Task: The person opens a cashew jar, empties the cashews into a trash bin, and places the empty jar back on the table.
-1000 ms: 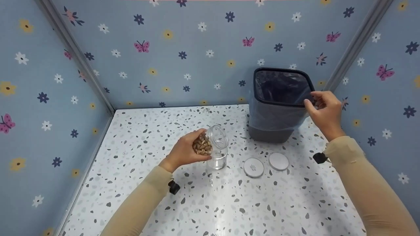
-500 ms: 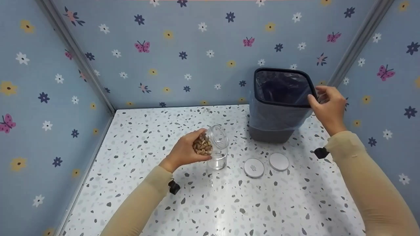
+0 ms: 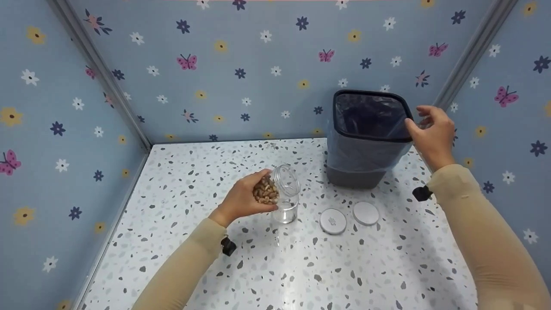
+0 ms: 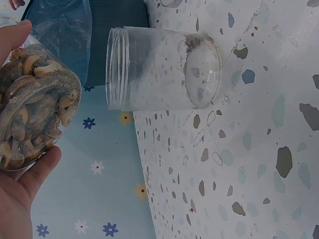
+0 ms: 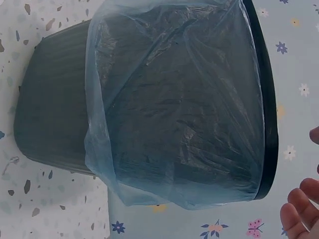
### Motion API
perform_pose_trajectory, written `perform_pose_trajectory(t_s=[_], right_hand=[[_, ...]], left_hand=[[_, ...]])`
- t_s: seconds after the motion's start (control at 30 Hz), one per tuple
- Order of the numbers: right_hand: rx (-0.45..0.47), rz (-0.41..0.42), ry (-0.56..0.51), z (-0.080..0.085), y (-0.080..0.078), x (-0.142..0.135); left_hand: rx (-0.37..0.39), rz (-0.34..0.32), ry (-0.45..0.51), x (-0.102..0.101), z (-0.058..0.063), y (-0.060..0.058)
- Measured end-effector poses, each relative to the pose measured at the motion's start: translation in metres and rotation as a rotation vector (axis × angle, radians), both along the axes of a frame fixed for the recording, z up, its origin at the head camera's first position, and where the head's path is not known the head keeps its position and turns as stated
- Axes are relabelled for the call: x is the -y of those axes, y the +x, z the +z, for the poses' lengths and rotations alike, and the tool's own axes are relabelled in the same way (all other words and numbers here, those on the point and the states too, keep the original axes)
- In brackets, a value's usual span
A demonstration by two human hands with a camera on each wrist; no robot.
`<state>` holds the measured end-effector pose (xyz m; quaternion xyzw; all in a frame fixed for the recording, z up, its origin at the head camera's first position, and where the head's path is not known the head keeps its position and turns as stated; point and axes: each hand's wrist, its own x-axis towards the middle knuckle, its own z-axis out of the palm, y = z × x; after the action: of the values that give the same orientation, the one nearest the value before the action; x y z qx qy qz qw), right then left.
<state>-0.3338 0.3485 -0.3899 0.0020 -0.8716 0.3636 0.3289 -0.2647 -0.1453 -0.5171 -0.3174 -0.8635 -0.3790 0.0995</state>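
Observation:
My left hand (image 3: 241,197) grips a clear jar (image 3: 287,180) of brown nuts (image 3: 265,190), fingers and thumb wrapped around its body. The jar is tilted with its uncapped mouth to the right, and the nuts lie toward its base. Below it on the table stands a second clear jar (image 4: 159,69), upright, with some brown residue low inside. At the right, my right hand (image 3: 434,137) hovers beside the rim of a dark bin (image 3: 355,177), fingers loosely bent and holding nothing. The thumb tip is close to the black rim. Fingers (image 5: 301,199) show at the right wrist view's edge.
Two round white lids, a left lid (image 3: 332,221) and a right lid (image 3: 366,213), lie on the speckled table (image 3: 193,267) in front of the bin. A bluish bag (image 5: 184,104) lines the bin and folds over its rim. Flowered walls (image 3: 267,56) enclose the table.
My right hand has drawn off the bin's rim, moving slightly right and up, and its fingers have spread apart. The left hand and its jar have stayed in place.

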Motion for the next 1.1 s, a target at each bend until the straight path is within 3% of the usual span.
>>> perform_pose_trajectory(t_s=[0.63, 1.1], right_hand=[[0.148, 0.036, 0.018, 0.011, -0.016, -0.011], [0.231, 0.053, -0.052, -0.008, -0.023, -0.017]], left_hand=[[0.012, 0.002, 0.004, -0.001, 0.000, -0.001], [-0.001, -0.005, 0.005, 0.001, 0.001, 0.000]])
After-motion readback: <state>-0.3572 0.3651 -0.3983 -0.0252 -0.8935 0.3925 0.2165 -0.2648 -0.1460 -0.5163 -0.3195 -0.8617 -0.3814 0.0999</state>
